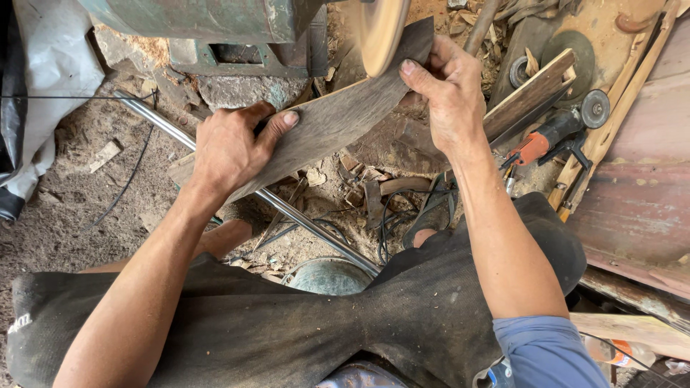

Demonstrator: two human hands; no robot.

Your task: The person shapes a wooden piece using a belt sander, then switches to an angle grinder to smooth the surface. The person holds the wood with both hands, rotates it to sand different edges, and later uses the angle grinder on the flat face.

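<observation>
I hold a thin, curved, dark wooden board [338,118] with both hands. My left hand [233,147] grips its lower left end, thumb lying across the top face. My right hand [449,90] grips the upper right end, fingers curled over the edge. The board's far edge meets a spinning tan sanding disc [379,32], which is mounted on a green machine [208,21]. A dusty black apron [287,330] covers my lap below.
A shiny metal pipe [287,212] runs diagonally across the sawdust floor under the board. An orange angle grinder [557,129] lies at right beside wooden planks [532,93]. A round metal bowl [329,276] sits near my knees. Wood scraps and cables litter the ground.
</observation>
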